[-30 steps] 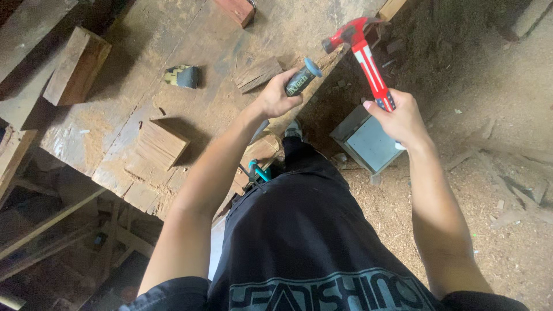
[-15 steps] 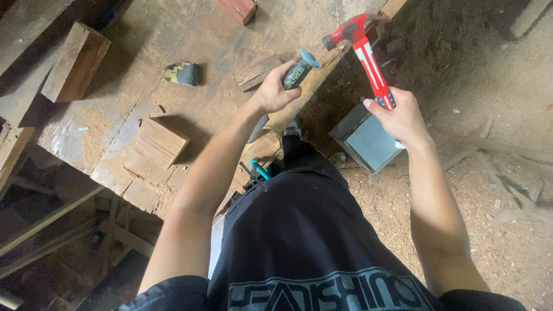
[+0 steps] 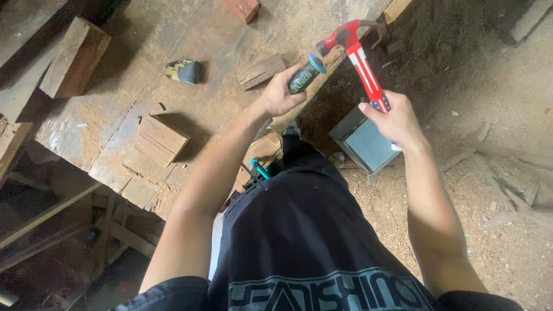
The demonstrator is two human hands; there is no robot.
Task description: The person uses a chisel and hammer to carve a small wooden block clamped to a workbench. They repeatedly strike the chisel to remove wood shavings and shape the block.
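At the bottom of the frame the person's dark shirt fills the centre, with both bare forearms reaching up and away from it. A teal-handled tool (image 3: 257, 167) pokes out just above the shirt at the bench edge, its working end hidden.

In the middle of the frame the left hand (image 3: 280, 95) is wrapped tight around a chisel (image 3: 305, 75) with a dark grip and blue butt cap; the blade is hidden behind the hand and the wood. To the right, the right hand (image 3: 394, 118) is closed on the lower handle of a red hammer (image 3: 358, 60), whose head sits just beside the chisel's cap at upper centre; whether they touch is hard to make out. Below the right hand a grey metal box (image 3: 363, 144) rests on the sawdust floor (image 3: 507, 230), partly covered by the wrist.

The worn workbench (image 3: 127, 103) runs across the left and top; its near edge cuts diagonally from lower left toward the chisel. On it lie 1 square wood block (image 3: 161, 138), 1 small flat piece (image 3: 262, 70) near the left hand, a small dark object (image 3: 184, 71) too blurred to identify, and a thick timber (image 3: 75, 57) at upper left. Bare bench surface lies open left of the hand.

Compared with 0.5 s ago, the hammer head has come closer to the chisel cap; both grips are unchanged.
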